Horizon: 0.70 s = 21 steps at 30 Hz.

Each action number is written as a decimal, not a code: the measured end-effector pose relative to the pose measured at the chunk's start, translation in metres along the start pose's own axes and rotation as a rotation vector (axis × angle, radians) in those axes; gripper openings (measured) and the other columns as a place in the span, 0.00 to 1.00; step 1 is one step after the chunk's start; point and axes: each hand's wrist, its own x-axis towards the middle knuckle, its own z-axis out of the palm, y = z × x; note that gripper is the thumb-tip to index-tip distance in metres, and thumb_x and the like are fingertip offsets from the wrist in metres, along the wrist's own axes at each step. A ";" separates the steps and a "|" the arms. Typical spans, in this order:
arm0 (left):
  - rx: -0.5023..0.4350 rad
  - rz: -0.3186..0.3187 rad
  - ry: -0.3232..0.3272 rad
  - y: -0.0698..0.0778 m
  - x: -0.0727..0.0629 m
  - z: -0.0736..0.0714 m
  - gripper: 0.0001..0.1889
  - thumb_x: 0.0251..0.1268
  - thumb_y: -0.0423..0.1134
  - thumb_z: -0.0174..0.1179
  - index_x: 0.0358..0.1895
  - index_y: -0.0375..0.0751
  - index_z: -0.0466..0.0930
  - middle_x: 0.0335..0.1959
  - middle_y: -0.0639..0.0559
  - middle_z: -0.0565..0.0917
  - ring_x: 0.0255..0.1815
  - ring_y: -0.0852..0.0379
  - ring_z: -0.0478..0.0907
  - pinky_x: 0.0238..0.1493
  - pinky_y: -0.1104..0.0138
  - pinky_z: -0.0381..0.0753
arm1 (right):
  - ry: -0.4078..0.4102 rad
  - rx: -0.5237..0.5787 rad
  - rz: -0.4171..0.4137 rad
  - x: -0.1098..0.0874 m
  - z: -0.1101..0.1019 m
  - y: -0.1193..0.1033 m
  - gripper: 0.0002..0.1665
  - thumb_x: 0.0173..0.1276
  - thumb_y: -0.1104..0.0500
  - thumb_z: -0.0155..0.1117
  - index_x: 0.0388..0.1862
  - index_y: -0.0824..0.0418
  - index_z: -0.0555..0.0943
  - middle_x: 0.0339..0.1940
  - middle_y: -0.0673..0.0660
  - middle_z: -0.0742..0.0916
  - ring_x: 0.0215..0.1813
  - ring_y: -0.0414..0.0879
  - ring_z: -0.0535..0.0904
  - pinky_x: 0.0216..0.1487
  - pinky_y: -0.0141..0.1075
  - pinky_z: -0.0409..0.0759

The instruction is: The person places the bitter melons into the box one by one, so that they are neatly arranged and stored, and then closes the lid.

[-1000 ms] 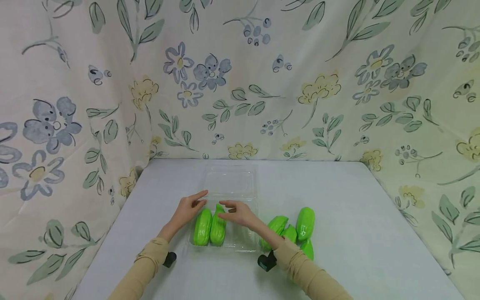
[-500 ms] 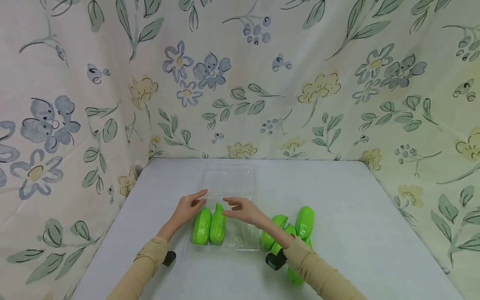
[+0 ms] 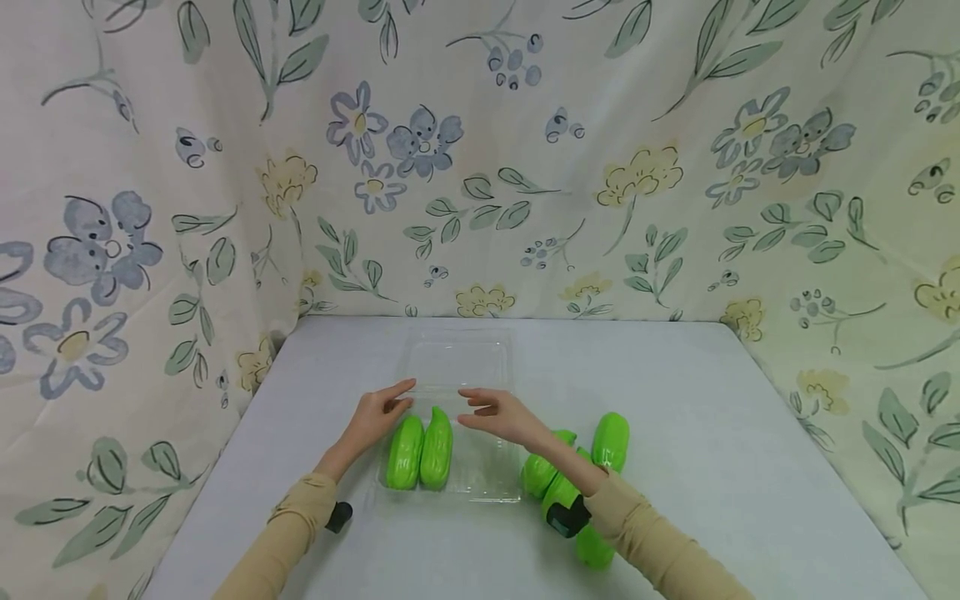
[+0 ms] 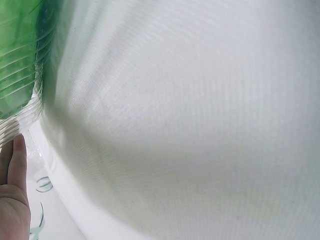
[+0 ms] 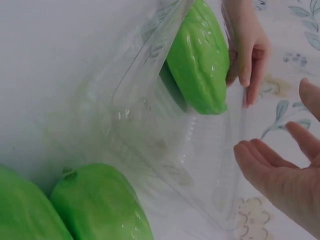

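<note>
Two glossy green gourds [image 3: 405, 452] lie side by side in the left part of a clear plastic clamshell box [image 3: 483, 483], its lid [image 3: 461, 358] folded back. At the box's left far side is my left hand [image 3: 377, 417], its fingers loosely extended by the rim; in the left wrist view its fingertips [image 4: 18, 150] meet the ribbed wall. Over the box's right part hovers my right hand [image 3: 498, 415], fingers apart and holding nothing. The right wrist view shows this right hand [image 5: 285, 175] with a gap between thumb and fingers, clear of the gourd [image 5: 200, 60] in the box.
Several more green gourds [image 3: 611, 439] lie in a cluster right of the box, partly hidden under my right forearm. A white cloth covers the table [image 3: 675, 392]. Behind it hangs a floral curtain [image 3: 525, 250]. Each wrist carries a small black camera [image 3: 566, 517].
My right hand has moved off the second gourd, to the right and slightly away, with its fingers empty. The left hand and the two gourds in the box have stayed put.
</note>
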 end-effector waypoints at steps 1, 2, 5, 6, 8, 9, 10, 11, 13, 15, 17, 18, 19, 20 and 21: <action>0.002 -0.001 0.000 0.000 0.000 0.000 0.20 0.66 0.35 0.59 0.61 0.35 0.75 0.54 0.38 0.82 0.17 0.69 0.60 0.21 0.73 0.66 | -0.001 0.002 -0.001 -0.001 -0.001 0.001 0.30 0.68 0.52 0.61 0.67 0.58 0.71 0.66 0.64 0.75 0.62 0.63 0.74 0.56 0.46 0.78; 0.001 -0.001 -0.001 0.000 0.000 0.000 0.21 0.66 0.35 0.59 0.61 0.35 0.75 0.54 0.38 0.81 0.17 0.69 0.61 0.21 0.73 0.66 | -0.005 0.002 0.001 -0.002 -0.002 0.001 0.30 0.68 0.52 0.61 0.67 0.58 0.71 0.66 0.65 0.75 0.62 0.62 0.74 0.56 0.46 0.78; 0.003 0.001 -0.002 0.000 0.000 0.000 0.21 0.66 0.36 0.59 0.61 0.34 0.75 0.54 0.38 0.81 0.18 0.69 0.61 0.22 0.73 0.67 | -0.011 -0.002 0.005 -0.006 -0.006 0.002 0.31 0.68 0.52 0.61 0.68 0.59 0.70 0.65 0.65 0.75 0.62 0.61 0.74 0.55 0.46 0.78; 0.004 0.001 -0.002 0.000 0.000 0.001 0.21 0.66 0.36 0.59 0.61 0.34 0.75 0.54 0.38 0.81 0.19 0.69 0.62 0.23 0.73 0.67 | -0.009 -0.003 0.010 -0.007 -0.007 0.002 0.31 0.68 0.52 0.61 0.68 0.58 0.70 0.65 0.65 0.75 0.62 0.60 0.75 0.55 0.45 0.78; 0.001 -0.006 0.000 0.001 0.000 0.000 0.21 0.66 0.36 0.59 0.61 0.35 0.75 0.55 0.38 0.81 0.20 0.68 0.65 0.24 0.73 0.68 | -0.004 -0.005 0.019 -0.011 -0.010 0.001 0.31 0.68 0.51 0.62 0.68 0.57 0.70 0.64 0.64 0.76 0.62 0.59 0.75 0.56 0.46 0.78; 0.001 -0.007 0.001 0.001 0.000 0.000 0.21 0.66 0.36 0.59 0.61 0.35 0.75 0.54 0.38 0.81 0.21 0.68 0.66 0.25 0.73 0.69 | -0.003 -0.007 0.024 -0.012 -0.011 0.000 0.31 0.67 0.51 0.62 0.68 0.56 0.70 0.64 0.64 0.76 0.62 0.59 0.75 0.56 0.46 0.77; 0.001 -0.010 0.001 0.002 0.000 0.000 0.21 0.66 0.35 0.59 0.61 0.35 0.75 0.54 0.39 0.81 0.23 0.67 0.68 0.26 0.74 0.70 | 0.000 -0.007 0.028 -0.014 -0.013 -0.001 0.31 0.67 0.51 0.62 0.68 0.56 0.70 0.64 0.64 0.77 0.61 0.58 0.75 0.57 0.46 0.77; 0.001 -0.012 0.002 0.002 0.000 0.000 0.21 0.66 0.35 0.59 0.61 0.35 0.75 0.54 0.39 0.81 0.24 0.67 0.69 0.26 0.74 0.70 | 0.003 -0.012 0.031 -0.015 -0.015 -0.002 0.31 0.67 0.50 0.62 0.68 0.55 0.70 0.64 0.64 0.77 0.61 0.58 0.76 0.57 0.47 0.77; 0.005 -0.014 0.002 0.001 0.000 0.000 0.21 0.66 0.35 0.59 0.61 0.35 0.75 0.54 0.39 0.81 0.23 0.67 0.69 0.26 0.74 0.70 | 0.001 -0.021 0.030 -0.018 -0.019 -0.004 0.31 0.67 0.50 0.62 0.68 0.56 0.70 0.63 0.64 0.77 0.61 0.58 0.76 0.57 0.48 0.76; 0.006 -0.015 0.001 0.001 0.000 0.000 0.20 0.66 0.35 0.59 0.61 0.35 0.75 0.55 0.39 0.81 0.22 0.68 0.66 0.25 0.74 0.69 | 0.001 -0.027 0.033 -0.020 -0.022 -0.004 0.31 0.68 0.50 0.61 0.68 0.56 0.70 0.63 0.65 0.77 0.61 0.58 0.76 0.57 0.48 0.76; 0.004 -0.017 0.000 0.000 0.000 0.000 0.20 0.66 0.34 0.59 0.61 0.36 0.75 0.55 0.40 0.81 0.19 0.68 0.63 0.23 0.73 0.67 | 0.003 -0.023 0.038 -0.022 -0.025 -0.003 0.32 0.68 0.50 0.61 0.69 0.56 0.69 0.63 0.65 0.77 0.61 0.58 0.76 0.58 0.48 0.76; 0.002 -0.019 0.000 0.000 0.000 0.000 0.20 0.66 0.34 0.59 0.61 0.36 0.75 0.55 0.40 0.81 0.18 0.68 0.61 0.23 0.73 0.67 | 0.003 -0.017 0.041 -0.023 -0.027 -0.003 0.32 0.68 0.50 0.61 0.69 0.56 0.69 0.63 0.65 0.77 0.61 0.58 0.76 0.58 0.48 0.76; -0.001 -0.019 0.000 0.000 0.000 0.000 0.20 0.66 0.34 0.59 0.61 0.36 0.75 0.54 0.40 0.82 0.18 0.68 0.61 0.22 0.73 0.66 | 0.007 -0.013 0.045 -0.024 -0.028 -0.001 0.32 0.68 0.50 0.62 0.69 0.55 0.69 0.63 0.65 0.77 0.61 0.58 0.76 0.58 0.48 0.76; -0.001 -0.015 0.000 0.000 0.000 0.000 0.20 0.66 0.34 0.59 0.61 0.36 0.75 0.52 0.39 0.83 0.17 0.68 0.60 0.22 0.73 0.66 | 0.007 -0.011 0.045 -0.025 -0.030 0.000 0.32 0.68 0.50 0.62 0.69 0.56 0.69 0.63 0.65 0.77 0.61 0.58 0.76 0.58 0.48 0.75; -0.001 -0.014 0.001 0.000 0.000 0.000 0.20 0.66 0.34 0.58 0.61 0.36 0.75 0.51 0.39 0.83 0.17 0.68 0.60 0.21 0.73 0.66 | 0.008 -0.009 0.045 -0.026 -0.031 0.001 0.32 0.68 0.50 0.62 0.69 0.55 0.69 0.63 0.65 0.77 0.61 0.58 0.76 0.58 0.49 0.75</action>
